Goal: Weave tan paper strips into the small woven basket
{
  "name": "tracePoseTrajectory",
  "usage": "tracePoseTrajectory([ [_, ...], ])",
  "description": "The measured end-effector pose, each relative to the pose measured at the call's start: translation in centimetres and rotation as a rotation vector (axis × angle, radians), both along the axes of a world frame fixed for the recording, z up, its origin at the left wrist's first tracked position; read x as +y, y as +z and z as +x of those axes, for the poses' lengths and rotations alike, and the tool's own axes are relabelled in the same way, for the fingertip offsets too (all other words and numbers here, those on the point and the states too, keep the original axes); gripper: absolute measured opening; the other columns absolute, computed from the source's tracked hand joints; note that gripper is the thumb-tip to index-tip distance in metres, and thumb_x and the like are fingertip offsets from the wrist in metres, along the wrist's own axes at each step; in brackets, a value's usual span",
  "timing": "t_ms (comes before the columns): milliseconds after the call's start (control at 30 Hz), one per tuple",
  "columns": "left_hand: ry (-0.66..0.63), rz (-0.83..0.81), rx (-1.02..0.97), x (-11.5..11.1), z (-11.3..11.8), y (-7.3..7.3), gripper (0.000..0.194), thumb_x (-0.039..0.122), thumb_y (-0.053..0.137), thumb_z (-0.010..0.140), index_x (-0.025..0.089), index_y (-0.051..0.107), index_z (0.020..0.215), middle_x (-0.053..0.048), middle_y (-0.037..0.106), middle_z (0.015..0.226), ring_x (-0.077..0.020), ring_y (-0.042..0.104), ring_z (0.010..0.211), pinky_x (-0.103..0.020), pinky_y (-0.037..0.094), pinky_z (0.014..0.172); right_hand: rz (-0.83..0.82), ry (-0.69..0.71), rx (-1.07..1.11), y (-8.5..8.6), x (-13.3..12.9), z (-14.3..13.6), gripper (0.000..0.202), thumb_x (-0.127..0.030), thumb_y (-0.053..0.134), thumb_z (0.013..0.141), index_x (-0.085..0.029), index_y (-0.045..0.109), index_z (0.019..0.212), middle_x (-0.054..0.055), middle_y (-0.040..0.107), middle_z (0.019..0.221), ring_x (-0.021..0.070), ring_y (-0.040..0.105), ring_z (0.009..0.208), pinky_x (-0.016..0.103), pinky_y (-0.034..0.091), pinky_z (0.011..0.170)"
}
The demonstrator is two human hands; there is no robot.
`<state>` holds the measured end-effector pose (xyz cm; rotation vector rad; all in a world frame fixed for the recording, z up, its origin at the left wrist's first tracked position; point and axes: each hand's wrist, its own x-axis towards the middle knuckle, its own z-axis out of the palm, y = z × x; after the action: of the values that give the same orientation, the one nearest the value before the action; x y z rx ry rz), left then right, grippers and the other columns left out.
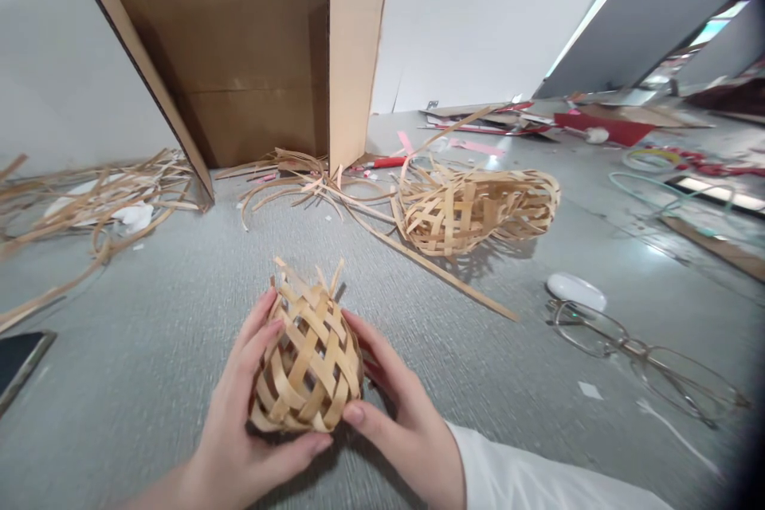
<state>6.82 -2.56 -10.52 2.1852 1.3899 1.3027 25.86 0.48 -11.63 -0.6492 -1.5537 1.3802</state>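
Observation:
Between my two hands is a small woven basket [311, 358] of pale flat strips, criss-crossed with open gaps. Loose strip ends stick up at its far, narrower end. My left hand [239, 406] wraps its left side, with the thumb along the near edge and fingers at the far left. On the other side my right hand [406, 414] grips it, thumb at the lower right and fingers along the right wall. Farther back to the right lies a longer woven piece [472, 207], pinched at its middle, with long loose strips trailing from its left end.
An open cardboard box [358, 56] stands at the back. Tangled loose strips [131, 191] lie at left, near a dark phone-like device [24, 362]. At right are glasses [633, 347], a white oval case [577, 291], and red paper [603, 128]. One long strip [442, 271] crosses the table.

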Motion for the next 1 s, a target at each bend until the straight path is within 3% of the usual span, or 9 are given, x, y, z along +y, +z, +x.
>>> tracePoseTrajectory([
  [100,-0.011,-0.029,-0.009,-0.1,0.0,0.2,0.073,0.031,0.065,0.081,0.021,0.029,0.144,-0.019,0.023,0.155,-0.0374,0.026,0.141,-0.059,0.04,0.103,0.077,-0.055,-0.089,0.0,0.3,0.3,0.058,-0.046,0.06,0.089,-0.036,0.037,0.141,0.01,0.044,0.145,0.0287,0.044,0.132,0.054,0.037,0.108],
  [300,-0.02,-0.035,-0.031,-0.1,0.2,0.7,0.058,0.025,0.059,0.083,0.023,0.041,0.138,-0.017,0.024,0.155,-0.0355,0.028,0.14,-0.058,0.04,0.103,0.172,-0.083,-0.207,-0.1,0.3,0.5,0.076,-0.045,0.071,0.08,-0.038,0.03,0.144,0.01,0.04,0.146,0.0315,0.037,0.136,0.057,0.033,0.109],
  [600,0.012,-0.076,-0.08,-0.2,-0.1,0.5,0.053,0.026,0.062,0.083,0.026,0.047,0.134,-0.014,0.029,0.154,-0.0348,0.033,0.138,-0.053,0.043,0.102,0.171,-0.113,-0.235,0.1,0.5,0.4,0.072,-0.04,0.073,0.079,-0.036,0.036,0.141,0.011,0.046,0.138,0.0312,0.045,0.128,0.056,0.039,0.105],
  [767,0.012,-0.108,-0.161,0.7,-0.5,0.5,0.049,0.034,0.063,0.084,0.027,0.048,0.131,-0.014,0.034,0.151,-0.0339,0.038,0.136,-0.053,0.045,0.101,0.135,-0.153,-0.211,0.3,1.1,0.4,0.061,-0.051,0.066,0.082,-0.029,0.044,0.134,0.012,0.055,0.129,0.0293,0.055,0.117,0.05,0.048,0.096],
  [867,0.038,-0.12,-0.169,1.1,-0.4,1.5,0.046,0.034,0.065,0.083,0.029,0.051,0.126,-0.013,0.041,0.145,-0.031,0.043,0.133,-0.045,0.053,0.094,0.128,-0.189,-0.169,0.6,1.7,0.5,0.052,-0.056,0.059,0.085,-0.03,0.049,0.129,0.011,0.059,0.123,0.026,0.059,0.109,0.044,0.052,0.087],
  [1000,0.072,-0.11,-0.208,0.7,0.0,2.7,0.038,0.03,0.065,0.083,0.029,0.052,0.119,-0.012,0.047,0.138,-0.0265,0.048,0.128,-0.031,0.059,0.08,0.192,-0.207,-0.143,1.3,2.0,0.7,0.039,-0.05,0.055,0.09,-0.033,0.053,0.125,0.007,0.059,0.119,0.0233,0.059,0.107,0.037,0.053,0.081],
])
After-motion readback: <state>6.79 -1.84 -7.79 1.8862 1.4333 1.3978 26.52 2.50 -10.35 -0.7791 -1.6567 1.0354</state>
